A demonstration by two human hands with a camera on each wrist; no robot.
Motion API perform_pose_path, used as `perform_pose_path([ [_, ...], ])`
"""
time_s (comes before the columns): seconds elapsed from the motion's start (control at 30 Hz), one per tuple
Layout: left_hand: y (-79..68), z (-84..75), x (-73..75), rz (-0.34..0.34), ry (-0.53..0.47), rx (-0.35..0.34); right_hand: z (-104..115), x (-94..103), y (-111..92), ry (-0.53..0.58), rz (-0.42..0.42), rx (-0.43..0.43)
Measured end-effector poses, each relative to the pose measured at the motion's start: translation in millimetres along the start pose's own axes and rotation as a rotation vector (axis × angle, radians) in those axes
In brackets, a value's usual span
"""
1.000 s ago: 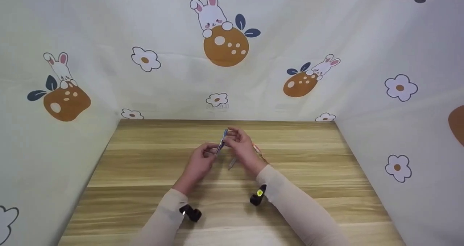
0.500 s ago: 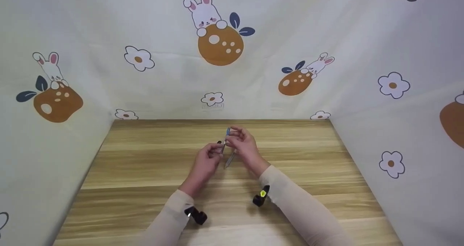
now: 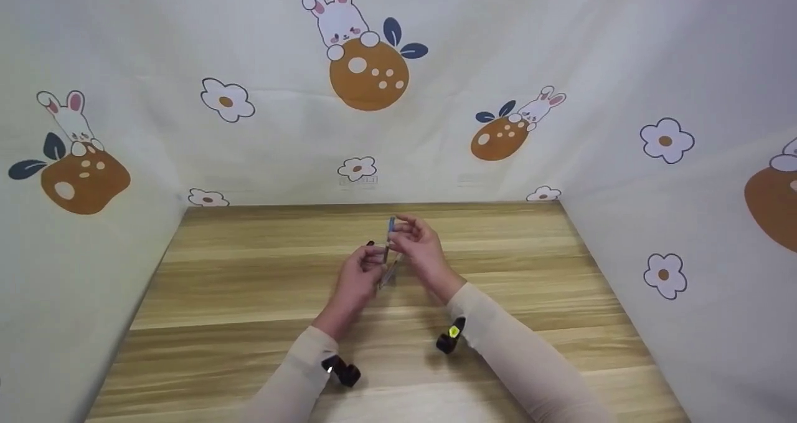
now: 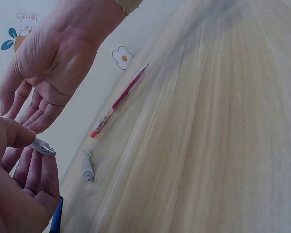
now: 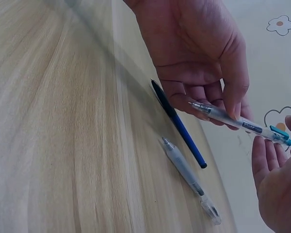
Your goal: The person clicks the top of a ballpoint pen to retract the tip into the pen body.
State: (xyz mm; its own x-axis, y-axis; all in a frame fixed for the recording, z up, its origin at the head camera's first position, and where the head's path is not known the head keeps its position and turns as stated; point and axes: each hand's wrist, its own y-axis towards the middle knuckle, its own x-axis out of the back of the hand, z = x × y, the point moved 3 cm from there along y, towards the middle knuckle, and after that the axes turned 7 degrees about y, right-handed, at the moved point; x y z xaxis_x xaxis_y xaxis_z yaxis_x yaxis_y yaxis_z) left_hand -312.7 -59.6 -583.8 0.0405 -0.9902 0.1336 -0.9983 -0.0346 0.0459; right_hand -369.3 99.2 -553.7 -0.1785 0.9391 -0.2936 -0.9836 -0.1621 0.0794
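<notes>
In the head view both hands meet over the far half of the wooden table around a clear click pen (image 3: 391,225) with a blue-teal clip end. My left hand (image 3: 359,273) pinches its lower barrel between thumb and fingers. The bare metal tip (image 4: 49,150) points out of that grip in the left wrist view. My right hand (image 3: 426,248) has thumb and fingers about the clip end; the right wrist view cuts off part of this hand (image 5: 283,182). Beneath the hands lie a second clear pen (image 5: 188,174) and a blue pen with a black end (image 5: 182,128).
A red pen (image 4: 120,99) lies on the table (image 3: 249,348) and shows in the left wrist view. White cloth walls (image 3: 280,142) printed with rabbits and flowers close off the back and sides. A small black camera sits on each wrist.
The held pen has turned more upright. Both hands have shifted slightly right over the table, so the red pen is now hidden in the head view and the blue pen's black end shows.
</notes>
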Motion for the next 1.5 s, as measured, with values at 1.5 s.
perform_pose_path([
  [1.5, -3.4, -6.0, -20.8, 0.058, -0.119, 0.028, 21, 8.3, -6, -0.298, 0.158, 0.112],
])
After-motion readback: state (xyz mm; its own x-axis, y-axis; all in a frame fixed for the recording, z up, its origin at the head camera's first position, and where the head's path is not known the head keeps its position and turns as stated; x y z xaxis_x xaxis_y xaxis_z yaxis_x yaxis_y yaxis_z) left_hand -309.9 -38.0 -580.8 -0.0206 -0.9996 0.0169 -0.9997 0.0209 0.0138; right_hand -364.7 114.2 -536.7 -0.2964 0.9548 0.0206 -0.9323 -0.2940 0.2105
